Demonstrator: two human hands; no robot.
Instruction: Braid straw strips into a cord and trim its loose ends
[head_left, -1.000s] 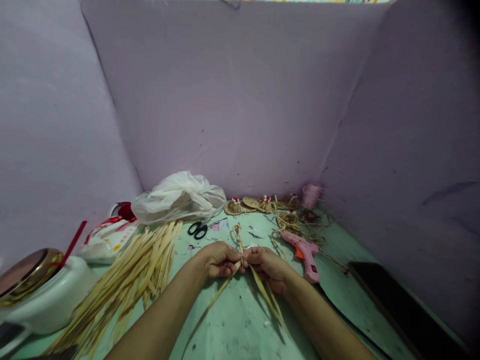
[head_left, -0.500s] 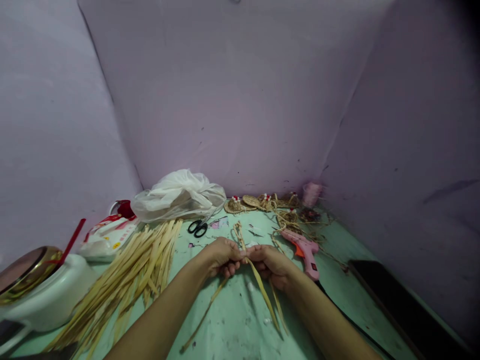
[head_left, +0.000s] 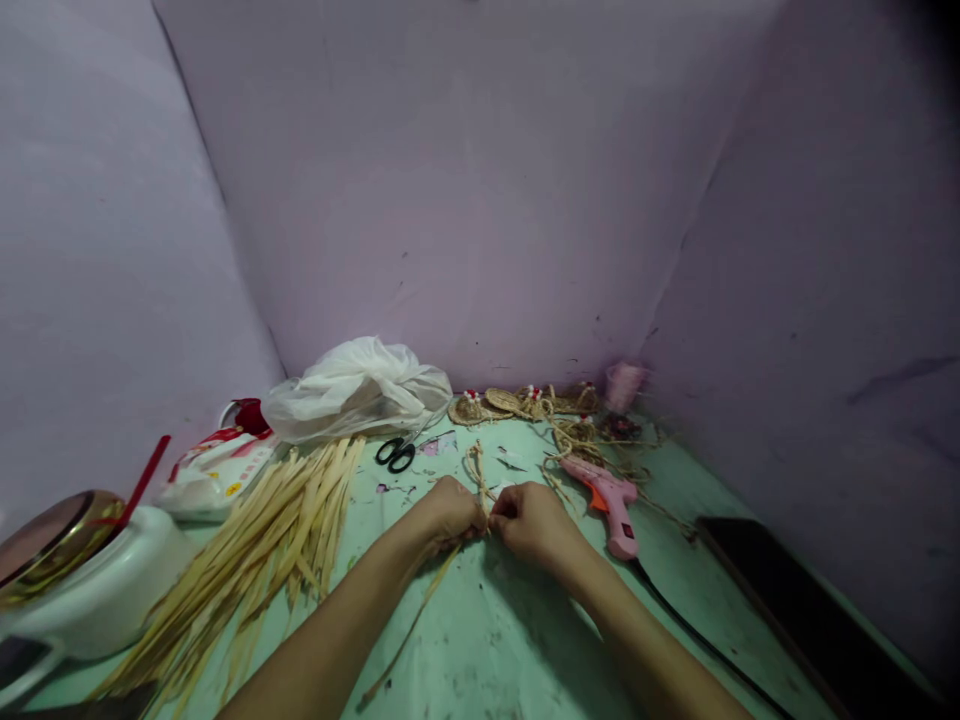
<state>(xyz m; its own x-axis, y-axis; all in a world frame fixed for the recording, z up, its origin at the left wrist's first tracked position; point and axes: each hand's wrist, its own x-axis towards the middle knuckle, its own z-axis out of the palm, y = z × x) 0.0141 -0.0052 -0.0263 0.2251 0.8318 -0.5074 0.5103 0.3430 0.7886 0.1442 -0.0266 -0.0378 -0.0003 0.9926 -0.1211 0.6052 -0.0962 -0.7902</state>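
Observation:
Over the middle of the green tabletop, my left hand (head_left: 454,510) is closed on a braided straw cord (head_left: 477,465), whose looped end sticks up beyond the fingers. A loose straw strand (head_left: 411,630) trails from under that hand toward the near edge. Right beside it, my right hand (head_left: 531,520) is closed in a pinch at the cord's near end. What lies between its fingertips is mostly hidden, apart from a short bit of straw by the thumb. Black-handled scissors (head_left: 396,455) lie beyond my left hand, and a pink glue gun (head_left: 611,500) lies to the right.
Flat straw strips (head_left: 277,540) spread across the left, near a white pot (head_left: 112,590) and a printed packet (head_left: 221,470). A white plastic bag (head_left: 360,390) and small woven straw pieces (head_left: 517,403) sit along the back wall. A dark flat object (head_left: 795,610) lies at right.
My right hand has turned over and lifted slightly, its knuckles now upward. The strands that hung down between and below my hands no longer show. My left hand has curled more tightly.

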